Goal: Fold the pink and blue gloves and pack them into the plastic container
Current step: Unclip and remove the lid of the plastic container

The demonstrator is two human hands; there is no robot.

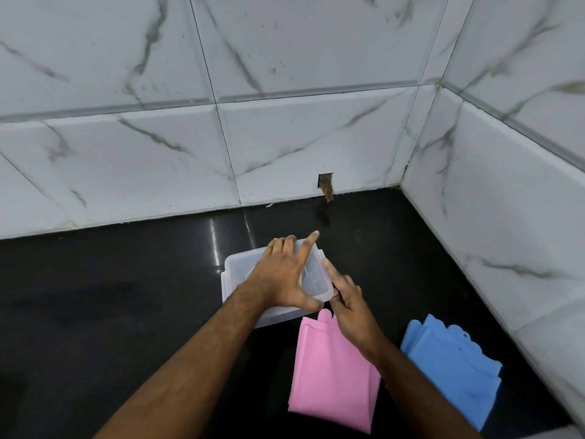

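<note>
A clear plastic container (242, 270) with its lid on sits on the black counter. My left hand (281, 274) lies spread on top of the lid, thumb hooked over the near right corner. My right hand (348, 299) touches the container's right side at the clip, fingers pointing at it. The pink gloves (329, 378) lie folded flat just in front of the container, partly under my right wrist. The blue gloves (452, 365) lie folded to the right of them, near the side wall.
The black counter (110, 296) meets white marble-tiled walls at the back and right (493, 217), forming a corner. A small brown-stained hole (326, 185) is in the back wall just above the counter.
</note>
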